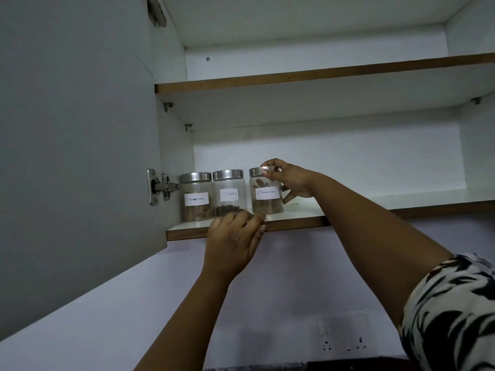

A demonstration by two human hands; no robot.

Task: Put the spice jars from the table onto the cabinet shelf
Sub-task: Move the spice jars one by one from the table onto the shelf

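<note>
Three clear glass spice jars with steel lids stand in a row at the left end of the lower cabinet shelf [300, 219]. The left jar [195, 196] and the right jar [266, 195] carry cinnamon labels; the middle jar [229, 192] reads "Cloves". My right hand [290, 182] grips the right jar, thumb and fingers on its lid and side. My left hand [235, 242] rests on the shelf's front edge below the cloves jar, fingers spread, holding nothing.
The grey cabinet door [77, 156] stands open at the left on a steel hinge [160, 186]. An upper shelf [321, 74] holds nothing visible. The lower shelf is bare to the right of the jars. A wall socket [344, 341] sits low on the wall.
</note>
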